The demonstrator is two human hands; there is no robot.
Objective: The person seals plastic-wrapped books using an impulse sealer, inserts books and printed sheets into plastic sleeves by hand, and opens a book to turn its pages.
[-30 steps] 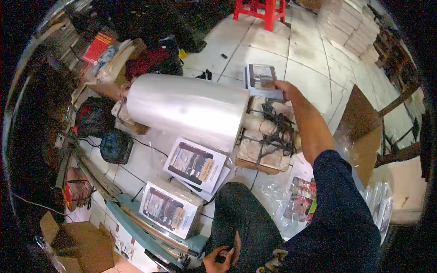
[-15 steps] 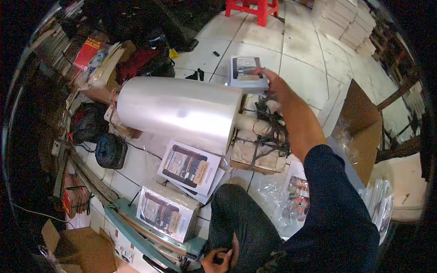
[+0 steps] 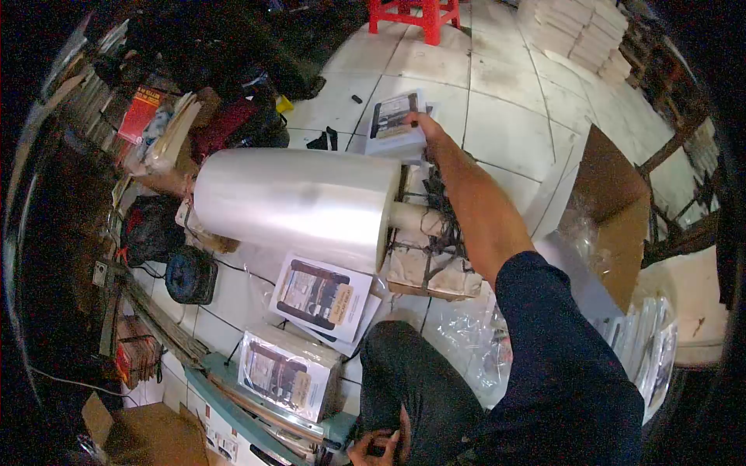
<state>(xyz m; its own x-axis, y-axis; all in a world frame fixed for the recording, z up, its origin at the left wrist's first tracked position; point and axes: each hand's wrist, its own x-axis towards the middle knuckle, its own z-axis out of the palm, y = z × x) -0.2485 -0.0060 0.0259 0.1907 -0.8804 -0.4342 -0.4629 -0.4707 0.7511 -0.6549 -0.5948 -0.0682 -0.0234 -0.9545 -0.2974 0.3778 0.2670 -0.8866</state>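
My right hand (image 3: 422, 126) reaches far forward and grips the right edge of a book (image 3: 395, 116) with a grey-and-black printed cover. That book sits askew over more of the same at the far end of the big plastic film roll (image 3: 299, 206). Low in the view, my left hand (image 3: 374, 448) rests by my bent leg, its fingers loosely curled with a dark gap between them; nothing shows in it. Nearer me lie a loose book (image 3: 322, 291) on other sheets or books and a plastic-wrapped stack of books (image 3: 284, 373) by a teal sealer-like bar (image 3: 233, 400).
A strapped pale block (image 3: 431, 268) stands at the roll's right end. Crumpled clear plastic (image 3: 470, 342) and an open cardboard box (image 3: 602, 210) are on the right. A red stool (image 3: 416, 15) stands at the back, and another open box (image 3: 151, 435) at lower left.
The top book under my right hand has shifted left and tilted relative to those beneath it. The whole view has also moved slightly. My left hand stays low by my leg.
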